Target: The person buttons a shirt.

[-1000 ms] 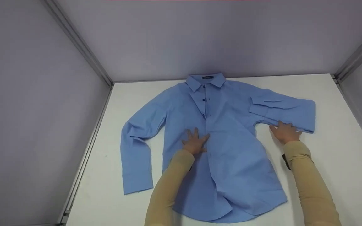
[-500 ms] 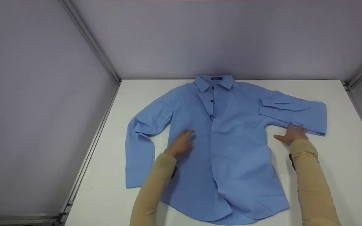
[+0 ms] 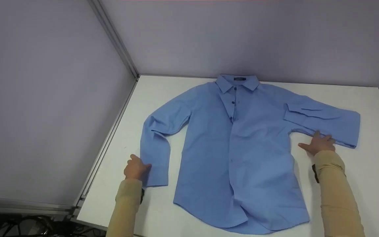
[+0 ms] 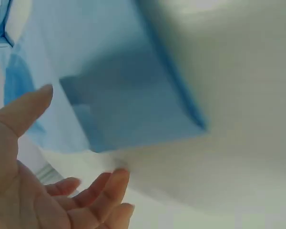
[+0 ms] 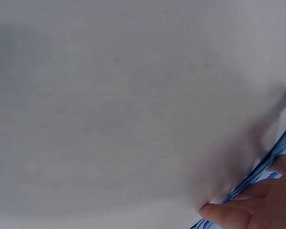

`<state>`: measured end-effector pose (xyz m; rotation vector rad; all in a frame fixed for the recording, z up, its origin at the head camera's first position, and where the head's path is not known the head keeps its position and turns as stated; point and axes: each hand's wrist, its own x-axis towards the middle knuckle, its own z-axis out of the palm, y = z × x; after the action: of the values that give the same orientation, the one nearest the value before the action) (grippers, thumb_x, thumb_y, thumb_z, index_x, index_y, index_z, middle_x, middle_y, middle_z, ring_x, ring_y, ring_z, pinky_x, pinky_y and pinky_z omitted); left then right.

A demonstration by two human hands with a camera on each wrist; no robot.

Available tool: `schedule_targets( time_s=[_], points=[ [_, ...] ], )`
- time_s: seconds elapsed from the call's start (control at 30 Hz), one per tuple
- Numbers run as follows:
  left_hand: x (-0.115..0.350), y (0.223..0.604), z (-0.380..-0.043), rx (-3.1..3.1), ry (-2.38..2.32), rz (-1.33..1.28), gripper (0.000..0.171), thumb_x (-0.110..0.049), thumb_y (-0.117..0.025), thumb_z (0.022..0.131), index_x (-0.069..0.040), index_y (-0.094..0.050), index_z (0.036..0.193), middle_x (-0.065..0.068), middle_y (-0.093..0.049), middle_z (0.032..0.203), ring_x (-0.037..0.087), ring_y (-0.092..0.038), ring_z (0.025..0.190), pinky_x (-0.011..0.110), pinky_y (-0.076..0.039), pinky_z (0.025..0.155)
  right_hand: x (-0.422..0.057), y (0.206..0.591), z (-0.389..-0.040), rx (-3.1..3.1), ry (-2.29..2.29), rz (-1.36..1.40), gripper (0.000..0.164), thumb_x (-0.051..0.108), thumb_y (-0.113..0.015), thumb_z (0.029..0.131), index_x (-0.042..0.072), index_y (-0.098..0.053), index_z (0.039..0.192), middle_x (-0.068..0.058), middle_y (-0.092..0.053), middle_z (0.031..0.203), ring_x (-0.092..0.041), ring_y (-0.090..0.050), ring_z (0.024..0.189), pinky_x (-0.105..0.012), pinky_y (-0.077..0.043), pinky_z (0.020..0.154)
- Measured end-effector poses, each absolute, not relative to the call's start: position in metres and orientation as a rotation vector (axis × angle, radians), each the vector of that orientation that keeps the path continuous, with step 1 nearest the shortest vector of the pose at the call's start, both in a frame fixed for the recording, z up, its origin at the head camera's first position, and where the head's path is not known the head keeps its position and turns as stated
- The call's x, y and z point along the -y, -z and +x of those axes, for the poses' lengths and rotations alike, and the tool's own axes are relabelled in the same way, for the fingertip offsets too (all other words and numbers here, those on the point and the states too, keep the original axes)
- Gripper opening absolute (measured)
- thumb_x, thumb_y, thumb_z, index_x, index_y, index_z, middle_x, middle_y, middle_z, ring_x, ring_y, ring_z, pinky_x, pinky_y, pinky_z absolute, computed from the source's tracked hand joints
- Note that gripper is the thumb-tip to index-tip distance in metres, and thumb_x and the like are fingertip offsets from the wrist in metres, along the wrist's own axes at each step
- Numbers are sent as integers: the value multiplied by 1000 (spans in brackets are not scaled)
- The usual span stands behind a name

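A blue long-sleeved shirt (image 3: 209, 141) lies front up, its collar at the far edge of the table. On the left, its bent sleeve (image 3: 158, 158) points toward the near side. My left hand (image 3: 137, 168) is at this sleeve's outer edge near the cuff (image 4: 133, 100); the left wrist view has thumb and fingers spread apart, the thumb over the cloth. The right sleeve (image 3: 334, 123) is folded back on itself, its cuff toward the chest. At that sleeve's lower edge rests my right hand (image 3: 320, 144), fingers on the cloth, thumb out to the side over the table.
The white table (image 3: 110, 191) meets grey walls at the back (image 3: 189, 39) and left (image 3: 51, 108), with a metal frame post (image 3: 117, 39) in the corner. Dark cables (image 3: 35, 225) lie below the table at the lower left.
My left hand has lifted off the shirt front and moved left to the left sleeve's cuff end. My right hand stays at the folded sleeve. The head view has shifted left.
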<state>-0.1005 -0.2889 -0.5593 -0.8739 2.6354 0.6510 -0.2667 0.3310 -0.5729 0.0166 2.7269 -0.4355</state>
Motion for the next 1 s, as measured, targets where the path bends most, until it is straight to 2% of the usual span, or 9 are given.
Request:
schedule_targets(
  time_s=[0.1,0.23,0.37,0.47,0.53,0.63,0.8,0.9,1.0],
  points=[
    [294,564,-94,-2558,-640,-817,69,-31,-67,76,19,-37,114,32,-53,102,38,-55,88,48,-43,74,-332,571,-264,-2737,436,16,107,59,-52,77,-21,-2,129,-57,4,115,-71,-2,104,-68,-25,79],
    [302,567,-89,-2434,-775,-744,54,-24,-62,81,18,-45,110,30,-53,104,35,-53,90,46,-42,78,-330,570,-260,-2742,453,17,106,57,-52,78,-21,-3,129,-57,4,115,-70,-1,105,-68,-24,79],
    [324,564,-79,-2283,-1044,-706,58,-22,-51,88,19,-30,123,36,-37,122,45,-40,109,49,-35,88,-328,570,-258,-2736,460,14,105,57,-51,79,-21,-2,129,-57,5,116,-70,0,105,-68,-24,79],
    [346,557,-67,-2214,-1208,-687,67,-24,-51,88,19,-19,128,37,-26,129,46,-32,116,50,-32,92,-328,570,-257,-2727,458,12,104,56,-51,80,-21,-2,129,-56,6,116,-70,2,106,-68,-23,80],
    [359,551,-60,-2200,-1291,-682,66,-22,-56,86,17,-23,128,35,-33,126,42,-40,111,46,-37,89,-328,569,-256,-2724,458,16,104,56,-50,80,-21,-1,129,-56,6,117,-69,2,106,-68,-23,81],
    [375,542,-54,-2201,-1425,-743,59,-18,-59,84,14,-30,124,25,-50,107,27,-56,88,35,-46,76,-328,568,-254,-2721,459,27,103,56,-49,81,-21,-1,129,-56,7,117,-69,2,107,-68,-23,80],
    [377,529,-66,-2248,-1624,-932,51,-18,-53,87,14,-33,121,7,-53,81,7,-51,61,21,-46,59,-331,565,-253,-2715,462,30,104,59,-45,81,-21,2,129,-56,9,117,-69,5,107,-68,-23,80],
    [364,525,-84,-2209,-1788,-1015,47,-18,-50,88,14,-35,121,5,-52,82,5,-52,61,18,-46,59,-335,565,-254,-2720,467,29,107,62,-44,80,-20,3,129,-55,11,117,-69,7,106,-68,-22,80],
    [347,526,-104,-2085,-2043,-1043,48,-18,-47,90,10,-31,126,11,-52,95,8,-57,69,19,-47,66,-335,568,-254,-2721,474,30,108,64,-44,79,-20,3,130,-55,11,117,-69,7,106,-69,-22,80]
  ],
)
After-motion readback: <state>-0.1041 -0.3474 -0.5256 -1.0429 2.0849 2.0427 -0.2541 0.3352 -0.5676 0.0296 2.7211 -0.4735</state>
